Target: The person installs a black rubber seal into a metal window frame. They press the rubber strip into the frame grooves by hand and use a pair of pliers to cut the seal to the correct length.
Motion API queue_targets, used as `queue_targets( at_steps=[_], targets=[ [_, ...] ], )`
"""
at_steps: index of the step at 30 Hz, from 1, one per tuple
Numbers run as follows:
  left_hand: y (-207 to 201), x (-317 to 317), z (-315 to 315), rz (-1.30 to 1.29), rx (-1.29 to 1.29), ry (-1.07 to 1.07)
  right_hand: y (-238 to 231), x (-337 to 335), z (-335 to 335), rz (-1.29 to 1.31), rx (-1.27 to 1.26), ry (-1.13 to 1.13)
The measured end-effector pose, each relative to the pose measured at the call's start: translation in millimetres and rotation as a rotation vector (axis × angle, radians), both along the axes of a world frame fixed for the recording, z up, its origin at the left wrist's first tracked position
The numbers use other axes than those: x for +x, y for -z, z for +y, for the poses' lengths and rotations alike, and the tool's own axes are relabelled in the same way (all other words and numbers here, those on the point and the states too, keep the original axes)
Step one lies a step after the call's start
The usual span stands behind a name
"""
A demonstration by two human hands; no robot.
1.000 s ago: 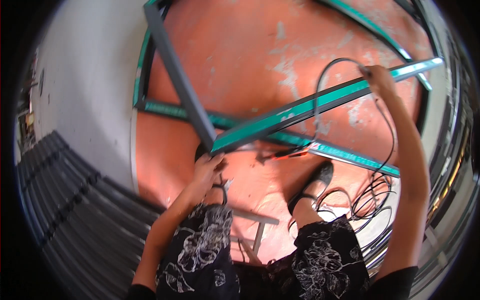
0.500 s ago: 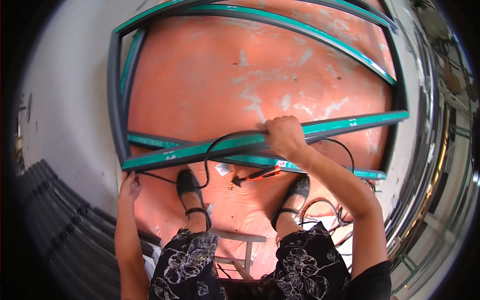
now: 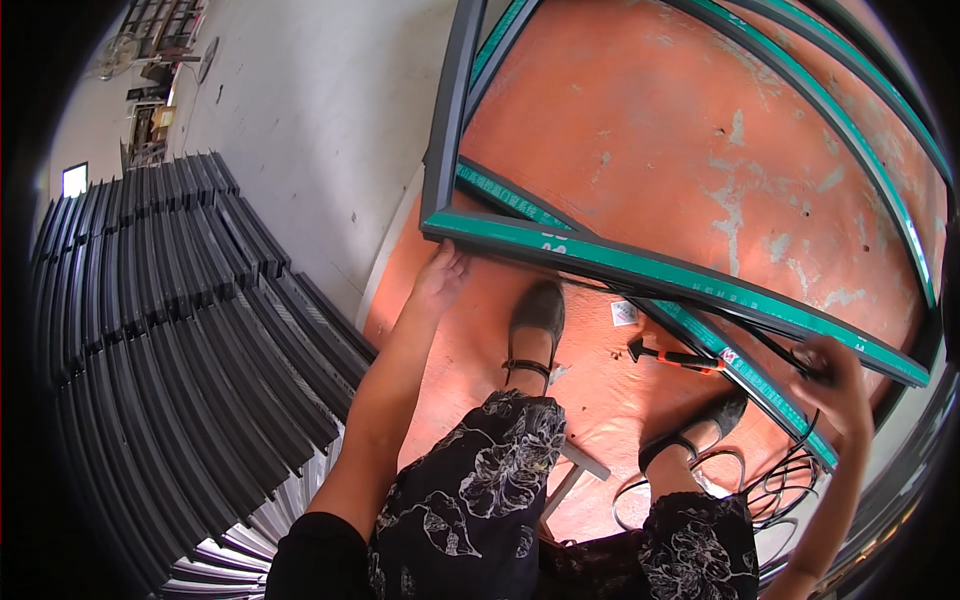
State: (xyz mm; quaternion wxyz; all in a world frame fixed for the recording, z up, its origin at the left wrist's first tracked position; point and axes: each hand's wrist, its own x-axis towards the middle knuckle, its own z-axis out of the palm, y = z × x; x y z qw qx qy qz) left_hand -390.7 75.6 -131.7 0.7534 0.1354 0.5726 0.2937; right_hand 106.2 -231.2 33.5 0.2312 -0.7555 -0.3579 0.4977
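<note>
A dark grey window or door frame [image 3: 620, 260] with green protective film lies across the middle, its corner to the left. My left hand [image 3: 440, 277] is closed at that corner, fingertips pressed to the near edge; what lies beneath them is hidden. Along this near edge runs a thin black strip [image 3: 745, 328], apparently rubber. Toward the frame's right end my right hand [image 3: 838, 388], smeared by motion, is closed round the strip. Loose coils of strip [image 3: 785, 480] lie on the floor below it.
Under the frame another green-filmed bar [image 3: 690, 325] crosses at an angle. A hammer [image 3: 675, 356] with an orange-and-black handle lies on the orange board [image 3: 600, 390] between my feet, near a small white label [image 3: 624, 313]. Dark profiles [image 3: 190, 370] are stacked at left. A wooden stool [image 3: 575, 480] is beneath me.
The view has turned left, bringing the stacked profiles in. My right hand has moved from mid-frame toward its right end, and the strip's loose loop now lies along the edge. My left hand stays at the corner.
</note>
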Motion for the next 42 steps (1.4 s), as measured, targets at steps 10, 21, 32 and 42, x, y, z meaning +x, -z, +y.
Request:
queue_targets(
  at_steps=[10, 21, 32, 42],
  targets=[
    [2.4, 16.4, -4.6, 0.041, -0.003, -0.031, 20.4, 33.1, -58.2, -0.459, 0.223, 0.066],
    [17.9, 19.8, -4.4, 0.129, 0.061, -0.069, 50.6, 35.5, -67.4, -0.493, 0.010, 0.034],
    [9.6, 1.8, -7.9, -0.063, 0.045, 0.073, -8.9, 28.0, -74.5, 0.155, -0.183, 0.442],
    [15.8, 24.2, -0.6, 0.043, 0.049, -0.117, 14.8, 32.1, -78.9, 0.099, -0.167, 0.299]
  ],
)
